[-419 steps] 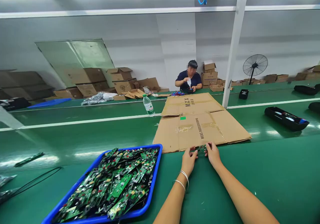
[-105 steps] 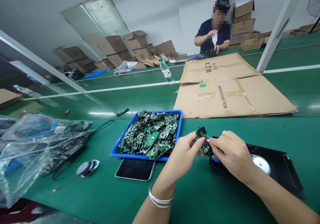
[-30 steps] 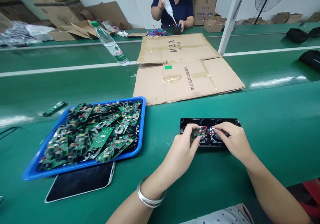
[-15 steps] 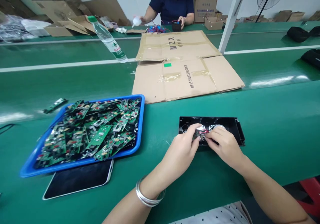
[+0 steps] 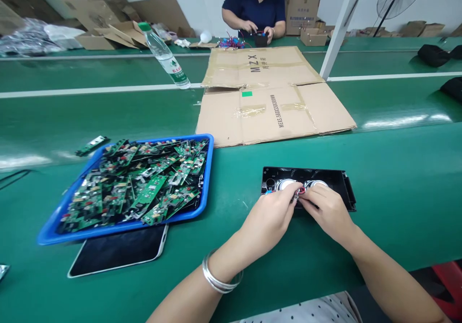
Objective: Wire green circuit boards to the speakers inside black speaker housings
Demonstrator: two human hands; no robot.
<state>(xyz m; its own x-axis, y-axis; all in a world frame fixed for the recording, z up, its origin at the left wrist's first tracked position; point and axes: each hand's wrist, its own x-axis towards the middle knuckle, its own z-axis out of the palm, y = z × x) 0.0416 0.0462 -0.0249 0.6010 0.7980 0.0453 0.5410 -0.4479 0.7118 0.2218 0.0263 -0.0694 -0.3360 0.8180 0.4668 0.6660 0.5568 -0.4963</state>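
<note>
A black plastic housing (image 5: 337, 181) lies on the green table before me, its hollow side up. Inside it sit two round, silvery speaker-like parts, the left one (image 5: 285, 184) and the right one (image 5: 316, 183), both partly behind my fingers. My left hand (image 5: 269, 217) is closed in a pinch on thin red and black wires (image 5: 301, 190) above the housing. From the right, my right hand (image 5: 328, 210) pinches the same wires, its fingertips almost touching the left ones. Something small and blue (image 5: 268, 192) shows beside my left hand. The exact pinch point is mostly hidden.
To the left, a blue tray (image 5: 210, 169) holds many green circuit boards, overlapping a dark-screened tablet (image 5: 119, 251). One board (image 5: 92, 146) lies behind it. Flattened cardboard (image 5: 288, 116), a water bottle (image 5: 166, 58) and a white post (image 5: 342, 27) stand farther off. Opposite sits a co-worker (image 5: 254, 10).
My left hand has turned and come closer to my right, uncovering more of the left speaker and a blue bit. The co-worker has put down a white bottle. The view has shifted slightly.
</note>
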